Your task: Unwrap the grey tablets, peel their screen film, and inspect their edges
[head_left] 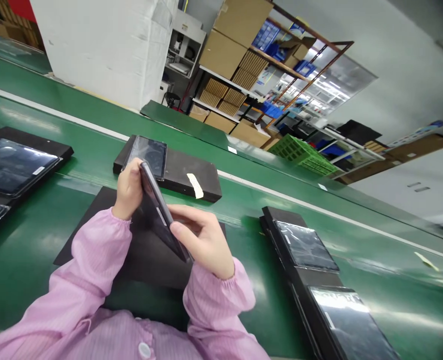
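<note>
Both my hands hold one dark tablet (157, 207), tilted on edge above a black mat (82, 230) on the green belt. My left hand (128, 189) grips its upper end with fingers curled round the edge. My right hand (202, 240) clasps the lower end, thumb along the side. Pink sleeves cover both arms.
Another tablet (149, 154) lies on a black tray (186, 172) with a yellowish tag just beyond my hands. More tablets on black trays lie at the left (11, 162) and right (307, 247). A white pillar, cardboard boxes on shelves and a green crate (300, 152) stand behind the conveyor.
</note>
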A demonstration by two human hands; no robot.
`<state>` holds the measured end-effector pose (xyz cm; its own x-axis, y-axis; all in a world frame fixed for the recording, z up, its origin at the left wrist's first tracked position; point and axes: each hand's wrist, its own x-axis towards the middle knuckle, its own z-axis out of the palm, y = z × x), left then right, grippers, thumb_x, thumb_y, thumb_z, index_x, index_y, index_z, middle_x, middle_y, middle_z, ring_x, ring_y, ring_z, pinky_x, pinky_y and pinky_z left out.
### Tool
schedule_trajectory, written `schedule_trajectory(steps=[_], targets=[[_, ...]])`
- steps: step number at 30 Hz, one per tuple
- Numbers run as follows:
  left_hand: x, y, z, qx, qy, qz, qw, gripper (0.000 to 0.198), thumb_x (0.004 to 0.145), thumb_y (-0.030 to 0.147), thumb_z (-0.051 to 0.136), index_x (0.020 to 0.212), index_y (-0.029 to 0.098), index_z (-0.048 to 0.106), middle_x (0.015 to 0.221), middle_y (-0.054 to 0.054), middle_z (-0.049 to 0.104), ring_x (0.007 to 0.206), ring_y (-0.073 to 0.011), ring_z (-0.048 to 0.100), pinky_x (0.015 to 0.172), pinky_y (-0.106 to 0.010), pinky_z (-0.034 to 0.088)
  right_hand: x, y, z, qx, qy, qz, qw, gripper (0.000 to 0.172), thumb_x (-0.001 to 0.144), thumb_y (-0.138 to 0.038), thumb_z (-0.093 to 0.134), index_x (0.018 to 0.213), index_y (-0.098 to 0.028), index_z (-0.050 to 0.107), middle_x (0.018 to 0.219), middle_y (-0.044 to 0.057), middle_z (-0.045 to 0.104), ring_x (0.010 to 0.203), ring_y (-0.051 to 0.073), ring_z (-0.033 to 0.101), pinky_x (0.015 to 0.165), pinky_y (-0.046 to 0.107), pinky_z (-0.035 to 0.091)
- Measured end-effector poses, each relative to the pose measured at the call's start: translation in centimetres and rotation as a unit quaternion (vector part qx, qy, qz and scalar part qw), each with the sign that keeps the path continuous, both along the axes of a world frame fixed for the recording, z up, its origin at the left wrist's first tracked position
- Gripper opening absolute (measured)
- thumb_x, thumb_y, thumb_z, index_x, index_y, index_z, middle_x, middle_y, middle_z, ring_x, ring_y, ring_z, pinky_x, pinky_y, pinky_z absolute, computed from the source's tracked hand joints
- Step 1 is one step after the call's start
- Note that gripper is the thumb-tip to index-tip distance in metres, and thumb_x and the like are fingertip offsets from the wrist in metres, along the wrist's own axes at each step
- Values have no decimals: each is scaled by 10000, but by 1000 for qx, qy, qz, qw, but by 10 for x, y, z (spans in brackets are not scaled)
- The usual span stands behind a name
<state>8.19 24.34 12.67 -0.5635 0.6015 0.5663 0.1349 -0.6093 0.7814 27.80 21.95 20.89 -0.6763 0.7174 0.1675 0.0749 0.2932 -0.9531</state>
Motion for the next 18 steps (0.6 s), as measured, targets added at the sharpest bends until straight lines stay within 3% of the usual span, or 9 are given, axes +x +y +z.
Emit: schedule_trajectory(steps=[8, 14, 18], targets=[[24, -4, 15, 12, 12, -29, 999, 551, 942, 714, 388, 748, 214, 516, 639, 5, 454, 574, -149, 430, 550, -294, 335, 4, -15, -17, 80, 38, -55, 995, 264, 896, -200, 604, 1082, -183, 790, 1139, 92, 770, 1081, 214, 741, 861, 257, 633], [23, 0, 15, 30, -7, -33, 999, 544, 940, 709, 411, 735, 216, 518, 639, 10, 437, 582, -145, 406, 568, -301, 327, -3, -18, -22, 41, 55, -79, 995, 234, 883, -207, 628, 1039, -205, 802, 1108, 75, 782, 1031, 207, 757, 747, 229, 649], [24, 0, 17, 29, -11, -33, 999, 556, 922, 728, 425, 721, 216, 504, 648, 4, 453, 583, -146, 400, 564, -303, 325, -3, -17, -23, 21, 67, -71, 995, 225, 891, -221, 635, 1045, -227, 799, 1123, 61, 780, 1045, 199, 748, 773, 240, 641]])
